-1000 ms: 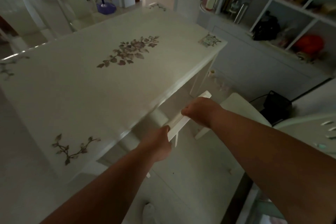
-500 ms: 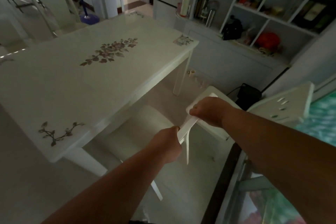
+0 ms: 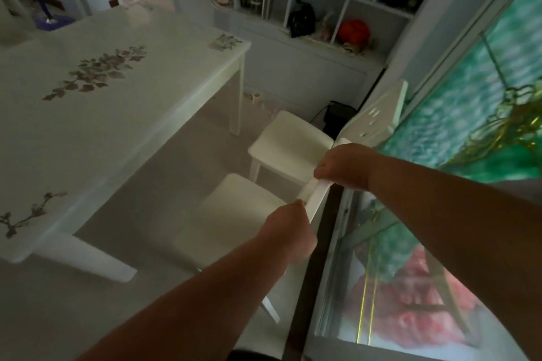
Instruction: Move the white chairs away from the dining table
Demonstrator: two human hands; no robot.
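The white dining table (image 3: 123, 114), printed with flowers, fills the left of the head view. A white chair (image 3: 234, 214) stands clear of the table's near long edge, its seat out in the open. My left hand (image 3: 289, 231) and my right hand (image 3: 343, 168) both grip the top rail of its backrest, one at each end. A second white chair (image 3: 290, 143) stands just beyond it, near the table's far right leg, with its cut-out backrest (image 3: 378, 111) against the right wall.
A glass panel with green and red patterns (image 3: 440, 214) runs along the right, close behind the chairs. White shelving (image 3: 322, 23) with flasks, bottles and a red object lines the back wall. A black box (image 3: 337, 114) sits on the floor below it. A blue mop (image 3: 44, 17) stands beyond the table.
The chair I hold has come out from under the table toward the right, and the table has slid left in view. Both hands kept their grip on the backrest.
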